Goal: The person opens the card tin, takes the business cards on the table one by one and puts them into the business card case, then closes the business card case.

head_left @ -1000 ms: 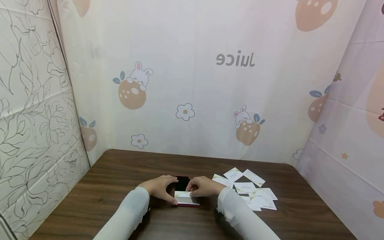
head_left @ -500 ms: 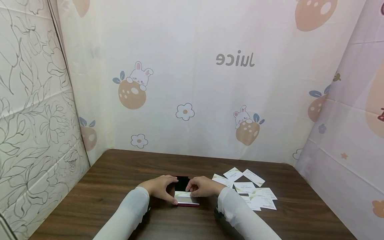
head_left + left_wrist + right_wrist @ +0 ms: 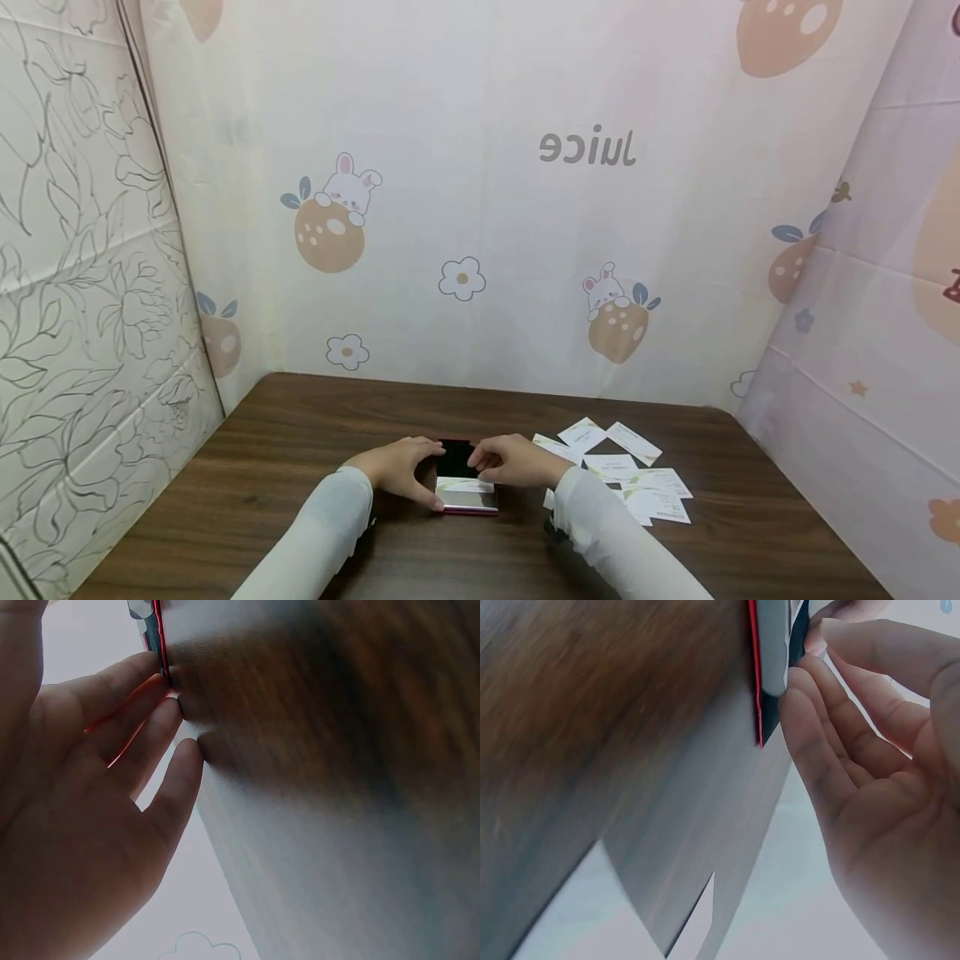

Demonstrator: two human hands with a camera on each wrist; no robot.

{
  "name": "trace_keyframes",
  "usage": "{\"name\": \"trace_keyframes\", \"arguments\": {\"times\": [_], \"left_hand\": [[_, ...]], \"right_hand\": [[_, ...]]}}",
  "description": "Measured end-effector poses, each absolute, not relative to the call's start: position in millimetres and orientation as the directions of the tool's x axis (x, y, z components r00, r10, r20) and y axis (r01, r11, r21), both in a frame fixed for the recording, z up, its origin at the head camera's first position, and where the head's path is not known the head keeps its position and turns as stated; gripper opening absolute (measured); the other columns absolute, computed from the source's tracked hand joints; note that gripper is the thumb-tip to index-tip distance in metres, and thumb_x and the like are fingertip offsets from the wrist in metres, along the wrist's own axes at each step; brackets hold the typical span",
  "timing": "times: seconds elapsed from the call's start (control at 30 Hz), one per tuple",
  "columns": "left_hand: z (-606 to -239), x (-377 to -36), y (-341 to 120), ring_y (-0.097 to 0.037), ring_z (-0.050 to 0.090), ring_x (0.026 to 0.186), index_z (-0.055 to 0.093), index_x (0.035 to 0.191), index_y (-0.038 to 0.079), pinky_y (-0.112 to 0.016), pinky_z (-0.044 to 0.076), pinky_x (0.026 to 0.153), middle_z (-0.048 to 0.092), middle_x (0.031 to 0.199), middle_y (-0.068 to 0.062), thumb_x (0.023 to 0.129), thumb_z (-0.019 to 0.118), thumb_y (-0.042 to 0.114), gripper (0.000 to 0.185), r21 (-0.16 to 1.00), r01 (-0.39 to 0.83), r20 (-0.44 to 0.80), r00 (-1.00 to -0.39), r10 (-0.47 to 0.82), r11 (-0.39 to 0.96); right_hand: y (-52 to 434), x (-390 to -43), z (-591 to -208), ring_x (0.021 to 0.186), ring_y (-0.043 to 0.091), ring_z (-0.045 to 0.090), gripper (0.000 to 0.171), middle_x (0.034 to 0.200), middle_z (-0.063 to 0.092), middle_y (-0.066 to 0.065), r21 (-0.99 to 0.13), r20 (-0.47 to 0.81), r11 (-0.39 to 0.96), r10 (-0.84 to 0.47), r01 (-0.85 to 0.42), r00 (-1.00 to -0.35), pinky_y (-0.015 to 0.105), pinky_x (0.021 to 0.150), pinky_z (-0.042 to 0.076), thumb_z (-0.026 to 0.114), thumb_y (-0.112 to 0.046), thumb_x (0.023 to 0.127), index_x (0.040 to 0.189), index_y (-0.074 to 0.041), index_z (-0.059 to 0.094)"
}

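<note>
Brown wooden table, scattered white cards, cartoon-print backdrop

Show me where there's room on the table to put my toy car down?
The brown table is bare on its left side, from the left hand to the flowered wall, and along the back edge behind the red card case. It is crowded on the right, where white cards lie scattered beside the right hand.

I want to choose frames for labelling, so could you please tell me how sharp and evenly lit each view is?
Head view: sharp and softly lit, with wide-angle bending at the edges; the left hand, right hand and card case read clearly. Left wrist view: the table is smeared and the background washed out. Right wrist view: wood grain blurred, strong backlight, only the case edge and fingers fairly crisp.
</note>
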State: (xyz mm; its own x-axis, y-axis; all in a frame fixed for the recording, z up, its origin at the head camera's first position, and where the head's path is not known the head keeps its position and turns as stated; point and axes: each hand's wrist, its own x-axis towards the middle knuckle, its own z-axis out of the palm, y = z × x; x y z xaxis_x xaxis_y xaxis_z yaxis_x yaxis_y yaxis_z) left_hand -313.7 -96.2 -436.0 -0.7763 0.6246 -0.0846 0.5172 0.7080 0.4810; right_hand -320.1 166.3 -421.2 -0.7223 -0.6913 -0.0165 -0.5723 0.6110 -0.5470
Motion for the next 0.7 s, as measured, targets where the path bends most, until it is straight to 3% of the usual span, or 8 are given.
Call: {"name": "trace_keyframes", "arguments": {"times": [0.33, 0.7], "left_hand": [[-437.5, -314.3, -97.2, -0.031, 0.040, 0.138, 0.050, 0.146, 0.009, -0.053, 0.036, 0.110, 0.046, 0.150, -0.009, 0.074, 0.084, 0.055, 0.092, 0.471, 0.531, -0.076, -0.771, 0.632, 0.704], [-437.5, -313.9, -97.6, -0.031, 0.039, 0.139, 0.049, 0.147, 0.011, -0.053, 0.036, 0.110, 0.045, 0.151, -0.009, 0.075, 0.084, 0.055, 0.092, 0.470, 0.527, -0.080, -0.773, 0.629, 0.708]], "right_hand": [[198.3, -324.2, -419.0, 0.091, 0.012, 0.063, 0.016, 0.098, 0.068, -0.005, -0.530, 0.030, 0.642, -0.639, -0.554, -0.769, 0.031, 0.081, 0.054, 0.071, -0.012, 0.094, 0.109, -0.009, 0.071], [253.6, -326.7, -410.9, 0.076, 0.012, 0.057, 0.022, 0.085, 0.063, -0.005, -0.515, 0.034, 0.702, -0.556, -0.491, -0.831, 0.027, 0.065, 0.050, 0.073, -0.016, 0.093, 0.110, -0.003, 0.068]]}}
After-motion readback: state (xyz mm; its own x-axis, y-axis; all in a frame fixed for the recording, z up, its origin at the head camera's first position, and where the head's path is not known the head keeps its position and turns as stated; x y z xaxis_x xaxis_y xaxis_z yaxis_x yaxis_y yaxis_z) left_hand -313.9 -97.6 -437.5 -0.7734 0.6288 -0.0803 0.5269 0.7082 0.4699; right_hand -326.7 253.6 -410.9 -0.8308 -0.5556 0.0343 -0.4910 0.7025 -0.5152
